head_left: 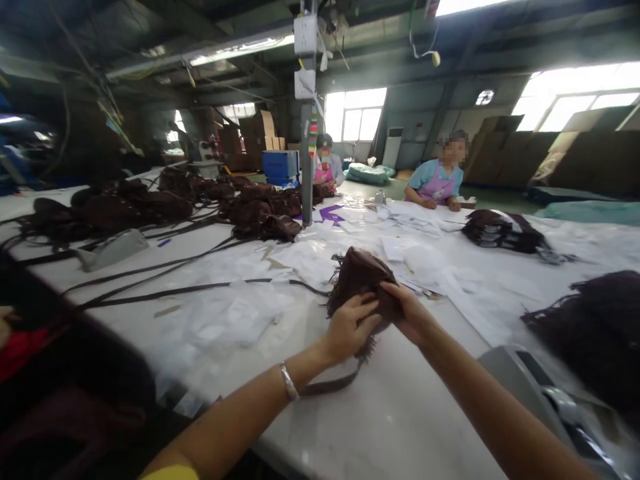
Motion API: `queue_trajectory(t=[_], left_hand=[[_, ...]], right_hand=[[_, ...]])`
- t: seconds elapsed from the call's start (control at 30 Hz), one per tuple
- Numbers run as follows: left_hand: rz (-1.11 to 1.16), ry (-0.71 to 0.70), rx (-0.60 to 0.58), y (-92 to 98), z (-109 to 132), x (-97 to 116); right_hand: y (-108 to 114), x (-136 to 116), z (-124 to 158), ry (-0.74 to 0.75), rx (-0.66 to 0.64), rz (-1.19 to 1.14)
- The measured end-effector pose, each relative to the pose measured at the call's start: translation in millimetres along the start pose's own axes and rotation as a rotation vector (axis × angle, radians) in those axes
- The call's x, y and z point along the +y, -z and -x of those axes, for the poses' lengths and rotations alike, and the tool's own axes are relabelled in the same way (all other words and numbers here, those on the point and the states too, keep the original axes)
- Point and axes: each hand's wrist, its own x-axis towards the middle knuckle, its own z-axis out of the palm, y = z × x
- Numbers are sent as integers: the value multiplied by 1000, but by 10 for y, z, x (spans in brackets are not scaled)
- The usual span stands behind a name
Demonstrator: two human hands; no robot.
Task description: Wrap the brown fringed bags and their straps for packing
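Note:
A dark brown fringed bag [361, 267] is tilted up over the white table in front of me, with its strap [333, 385] looping down towards me. My left hand [351, 327], with a silver bracelet [289, 382] at the wrist, presses curled fingers against the bag's near face. At the bag's right side, my right hand [407, 310] grips the edge, thumb in front; its other fingers are mostly hidden. Another long brown strap [200, 288] runs left across the table [395, 413] from beside the bag.
Brown bags [255, 210] are heaped at the back left, beside a post [307, 160]. Clear plastic sheets [225, 313] cover the left middle. A grey tape dispenser [520, 387] and dark fringed pieces [595, 327] lie right. Two people in aprons [443, 183] are across the table.

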Motion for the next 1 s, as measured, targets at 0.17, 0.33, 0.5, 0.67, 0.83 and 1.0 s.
queue_trajectory(t=[0.17, 0.33, 0.5, 0.67, 0.83, 1.0], left_hand=[[-113, 344, 29, 647, -148, -343], [-76, 444, -285, 1100, -572, -693], [59, 573, -803, 1195, -696, -681], [-296, 612, -770, 1778, -991, -722], [-779, 637, -457, 2937, -1229, -676], [-1088, 580, -42, 3727, -1217, -89]], right_hand=[[480, 2, 122, 86, 70, 166], [622, -260, 93, 155, 101, 255], [799, -513, -121, 288, 219, 256], [1146, -780, -399, 386, 286, 213], [1590, -1033, -587, 490, 292, 439], [2030, -1104, -679, 543, 231, 827]])
